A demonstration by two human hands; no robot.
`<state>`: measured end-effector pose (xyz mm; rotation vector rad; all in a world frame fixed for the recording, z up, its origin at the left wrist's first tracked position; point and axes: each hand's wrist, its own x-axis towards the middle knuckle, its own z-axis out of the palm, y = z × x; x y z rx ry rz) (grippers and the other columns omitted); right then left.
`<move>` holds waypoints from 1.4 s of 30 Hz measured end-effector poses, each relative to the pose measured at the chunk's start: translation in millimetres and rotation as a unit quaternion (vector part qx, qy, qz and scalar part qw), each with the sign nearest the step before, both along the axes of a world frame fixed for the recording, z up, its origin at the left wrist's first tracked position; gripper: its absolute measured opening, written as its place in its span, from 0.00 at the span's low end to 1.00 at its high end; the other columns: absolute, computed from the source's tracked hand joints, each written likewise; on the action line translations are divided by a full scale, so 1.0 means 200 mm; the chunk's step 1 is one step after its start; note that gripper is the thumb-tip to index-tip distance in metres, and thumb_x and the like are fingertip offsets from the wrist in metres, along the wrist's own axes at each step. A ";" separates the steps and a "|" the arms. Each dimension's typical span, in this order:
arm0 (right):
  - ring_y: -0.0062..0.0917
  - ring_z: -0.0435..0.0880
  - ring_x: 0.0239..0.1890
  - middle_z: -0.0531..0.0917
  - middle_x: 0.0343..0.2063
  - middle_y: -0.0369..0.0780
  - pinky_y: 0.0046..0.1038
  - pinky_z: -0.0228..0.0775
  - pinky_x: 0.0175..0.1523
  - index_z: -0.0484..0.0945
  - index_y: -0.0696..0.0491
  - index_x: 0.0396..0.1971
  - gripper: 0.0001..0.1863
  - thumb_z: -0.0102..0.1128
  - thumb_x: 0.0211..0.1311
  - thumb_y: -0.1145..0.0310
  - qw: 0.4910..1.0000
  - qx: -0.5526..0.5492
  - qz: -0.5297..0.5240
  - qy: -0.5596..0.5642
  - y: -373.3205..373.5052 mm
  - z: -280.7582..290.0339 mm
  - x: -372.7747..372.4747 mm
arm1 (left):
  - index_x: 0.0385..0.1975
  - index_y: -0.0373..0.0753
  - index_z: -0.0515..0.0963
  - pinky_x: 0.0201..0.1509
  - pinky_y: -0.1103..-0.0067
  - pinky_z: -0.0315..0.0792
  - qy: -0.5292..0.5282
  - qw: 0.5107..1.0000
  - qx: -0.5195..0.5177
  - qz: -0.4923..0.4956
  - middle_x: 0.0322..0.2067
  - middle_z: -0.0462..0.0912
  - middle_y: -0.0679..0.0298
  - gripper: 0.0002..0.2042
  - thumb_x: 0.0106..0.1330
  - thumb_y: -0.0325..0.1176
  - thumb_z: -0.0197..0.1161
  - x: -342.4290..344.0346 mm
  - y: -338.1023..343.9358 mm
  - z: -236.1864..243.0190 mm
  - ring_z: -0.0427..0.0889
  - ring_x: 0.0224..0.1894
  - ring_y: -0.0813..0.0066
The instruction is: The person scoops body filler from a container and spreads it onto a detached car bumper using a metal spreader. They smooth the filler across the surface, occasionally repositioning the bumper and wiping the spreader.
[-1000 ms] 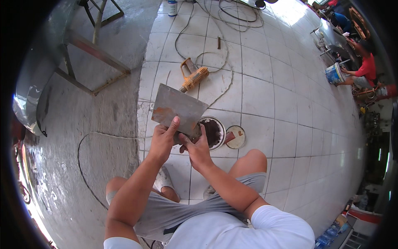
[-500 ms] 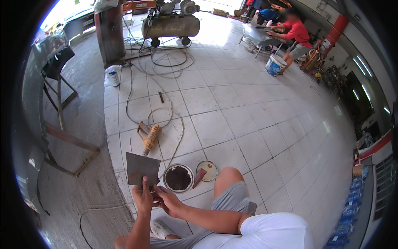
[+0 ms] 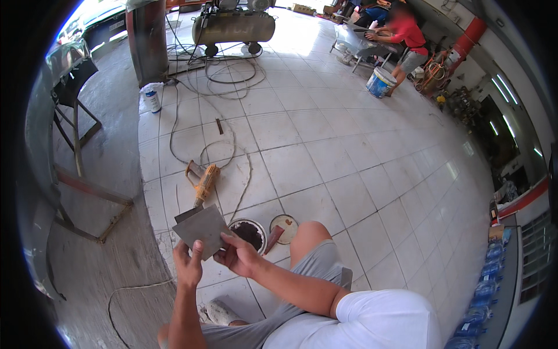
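Note:
Two grey square metal plates [image 3: 201, 228], one slightly offset behind the other, are tilted in front of me. My left hand [image 3: 188, 262] grips their lower left, thumb on the front face. My right hand [image 3: 237, 252] grips the right edge, some fingers curled underneath. Just beyond the plates, an open round can [image 3: 249, 236] with dark brown contents and a white-crusted rim sits on the tiles, partly covered by my right hand. Beside it are a spotted round lid [image 3: 286, 224] and a reddish-brown flat piece [image 3: 273, 239]. An orange power tool [image 3: 207, 184] lies behind the plates.
Cords [image 3: 232, 152] snake over the white tiles. A metal stand [image 3: 119, 201] is left, a compressor [image 3: 232, 30] at the back. A person in red [image 3: 411, 38] works beside a bucket [image 3: 381, 82] at back right. A white-and-blue canister [image 3: 151, 100] stands back left; water jugs [image 3: 486, 291] line the right.
My view has lifted toward the room. In my hands the plates have turned and shifted apart, showing a second edge behind. My right hand has moved higher on the plates' right side.

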<state>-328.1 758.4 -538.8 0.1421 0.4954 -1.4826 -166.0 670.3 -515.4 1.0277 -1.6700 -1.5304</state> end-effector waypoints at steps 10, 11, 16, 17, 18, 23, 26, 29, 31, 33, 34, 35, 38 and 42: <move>0.30 0.79 0.60 0.80 0.57 0.37 0.41 0.72 0.67 0.69 0.48 0.64 0.23 0.61 0.71 0.70 0.962 -0.053 -0.123 0.240 -0.02 0.20 -0.56 | 0.71 0.36 0.60 0.60 0.71 0.76 0.042 0.991 -0.032 0.119 0.49 0.84 0.44 0.38 0.60 0.20 0.70 0.04 -0.08 0.15 0.85 0.52 0.61; 0.30 0.79 0.60 0.80 0.56 0.37 0.41 0.72 0.66 0.69 0.48 0.64 0.24 0.61 0.70 0.71 0.958 -0.035 -0.115 0.261 -0.01 0.18 -0.58 | 0.69 0.34 0.60 0.59 0.71 0.77 0.038 0.993 0.005 0.115 0.49 0.84 0.44 0.36 0.60 0.21 0.70 0.04 -0.07 0.15 0.86 0.50 0.63; 0.30 0.82 0.54 0.80 0.54 0.39 0.38 0.78 0.55 0.69 0.48 0.61 0.23 0.62 0.67 0.76 0.955 -0.021 -0.039 0.293 0.02 0.25 -0.57 | 0.64 0.29 0.64 0.58 0.72 0.76 0.108 0.977 0.143 0.112 0.52 0.82 0.47 0.30 0.65 0.27 0.69 0.09 -0.12 0.07 0.84 0.52 0.67; 0.30 0.83 0.52 0.80 0.53 0.39 0.37 0.80 0.52 0.69 0.48 0.60 0.24 0.62 0.67 0.77 0.957 -0.021 -0.014 0.288 0.03 0.25 -0.56 | 0.64 0.30 0.65 0.60 0.72 0.76 0.152 0.968 0.167 0.114 0.53 0.82 0.48 0.29 0.66 0.30 0.68 0.11 -0.12 0.05 0.84 0.54 0.66; 0.29 0.84 0.50 0.81 0.52 0.39 0.36 0.80 0.49 0.70 0.49 0.59 0.23 0.63 0.66 0.77 0.949 -0.006 0.025 0.314 0.04 0.23 -0.54 | 0.64 0.31 0.66 0.62 0.71 0.75 0.200 0.946 0.219 0.132 0.56 0.80 0.49 0.27 0.69 0.35 0.65 0.11 -0.12 0.06 0.82 0.56 0.64; 0.24 0.85 0.40 0.83 0.47 0.39 0.28 0.78 0.38 0.72 0.53 0.57 0.23 0.66 0.63 0.81 0.915 -0.030 0.123 0.382 0.04 0.15 -0.53 | 0.64 0.34 0.70 0.64 0.65 0.75 0.474 0.783 0.398 0.066 0.60 0.79 0.54 0.32 0.77 0.58 0.47 0.14 -0.11 0.17 0.80 0.61 0.57; 0.22 0.82 0.33 0.84 0.44 0.39 0.26 0.77 0.36 0.74 0.55 0.56 0.22 0.68 0.63 0.78 0.877 0.002 0.069 0.476 0.02 0.14 -0.55 | 0.69 0.38 0.68 0.65 0.59 0.74 0.576 0.714 0.395 -0.048 0.64 0.75 0.49 0.35 0.76 0.63 0.46 0.18 -0.11 0.07 0.79 0.63 0.55; 0.24 0.84 0.38 0.84 0.45 0.41 0.27 0.79 0.40 0.70 0.56 0.61 0.26 0.66 0.65 0.79 0.899 0.001 0.015 0.438 0.03 0.09 -0.58 | 0.71 0.39 0.66 0.66 0.55 0.72 0.582 0.699 0.403 -0.101 0.66 0.73 0.45 0.37 0.75 0.65 0.44 0.15 -0.06 0.08 0.77 0.65 0.54; 0.25 0.85 0.42 0.83 0.49 0.43 0.27 0.80 0.41 0.65 0.54 0.65 0.29 0.63 0.66 0.81 0.911 0.001 -0.028 0.411 0.05 0.12 -0.52 | 0.72 0.39 0.65 0.66 0.54 0.71 0.550 0.708 0.434 -0.091 0.67 0.71 0.44 0.38 0.75 0.66 0.42 0.07 0.02 0.16 0.75 0.66 0.54; 0.27 0.85 0.46 0.82 0.52 0.46 0.29 0.81 0.43 0.61 0.53 0.69 0.33 0.61 0.67 0.83 0.919 0.000 -0.062 0.391 0.05 0.16 -0.44 | 0.73 0.39 0.63 0.67 0.53 0.71 0.504 0.718 0.475 -0.061 0.68 0.69 0.43 0.39 0.76 0.66 0.39 0.01 0.10 0.23 0.74 0.68 0.53; 0.28 0.85 0.47 0.81 0.53 0.46 0.30 0.82 0.45 0.59 0.52 0.70 0.34 0.61 0.67 0.83 0.921 0.000 -0.073 0.383 0.06 0.16 -0.39 | 0.72 0.38 0.64 0.67 0.56 0.70 0.491 0.726 0.473 -0.090 0.67 0.71 0.46 0.36 0.76 0.61 0.47 0.01 0.11 0.19 0.73 0.68 0.56; 0.30 0.85 0.48 0.80 0.53 0.47 0.31 0.83 0.47 0.57 0.51 0.71 0.36 0.60 0.67 0.83 0.923 -0.001 -0.084 0.375 0.06 0.15 -0.35 | 0.71 0.37 0.64 0.67 0.58 0.70 0.443 0.772 0.451 -0.057 0.66 0.72 0.47 0.35 0.75 0.59 0.50 0.01 0.13 0.17 0.74 0.67 0.56; 0.32 0.84 0.50 0.78 0.55 0.49 0.33 0.84 0.49 0.57 0.49 0.71 0.35 0.55 0.66 0.84 0.940 -0.008 -0.052 0.337 0.05 0.09 -0.24 | 0.67 0.35 0.68 0.68 0.66 0.71 0.335 0.871 0.359 -0.014 0.59 0.80 0.55 0.27 0.74 0.44 0.60 0.02 0.12 0.11 0.79 0.62 0.61; 0.31 0.83 0.49 0.77 0.53 0.45 0.31 0.83 0.46 0.61 0.51 0.67 0.33 0.51 0.61 0.86 0.945 -0.001 -0.052 0.322 0.00 0.09 -0.06 | 0.60 0.34 0.74 0.71 0.65 0.68 0.431 0.797 0.402 0.133 0.57 0.81 0.58 0.19 0.77 0.39 0.56 0.09 0.06 0.06 0.80 0.59 0.64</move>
